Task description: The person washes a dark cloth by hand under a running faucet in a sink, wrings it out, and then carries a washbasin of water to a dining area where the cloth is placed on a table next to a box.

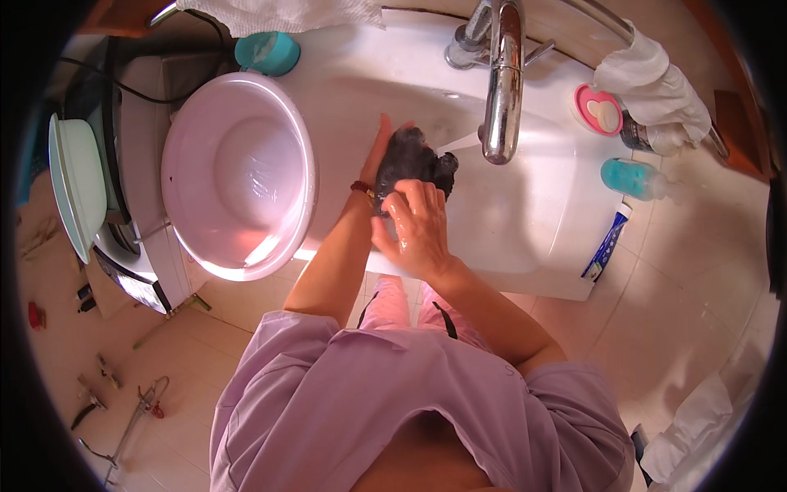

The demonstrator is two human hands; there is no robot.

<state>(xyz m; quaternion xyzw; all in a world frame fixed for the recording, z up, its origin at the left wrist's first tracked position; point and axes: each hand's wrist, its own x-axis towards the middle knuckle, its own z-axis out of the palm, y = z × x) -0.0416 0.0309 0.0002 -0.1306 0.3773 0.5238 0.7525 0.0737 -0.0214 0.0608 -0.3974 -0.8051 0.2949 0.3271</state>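
A dark, wet piece of cloth (pixel 409 163), bunched and glossy, is held over the white washbasin (pixel 479 227). My left hand (pixel 380 144) supports it from the left and underneath, with outstretched fingers showing past its far edge and much of the palm hidden. Over the near side of the cloth, my wet right hand (pixel 421 224) rests with curled fingers; whether they grip it is unclear. Just right of the cloth, a chrome faucet (pixel 505 111) reaches over the basin, and a pale streak that looks like running water runs from its spout towards the cloth.
A pale pink plastic basin (pixel 264 141) stands to the left, with a teal cup (pixel 268 54) behind it. Along the right rim are a pink soap dish (pixel 597 109), a blue pump bottle (pixel 630 178) and a toothpaste tube (pixel 607 243). A white towel (pixel 655 80) hangs there.
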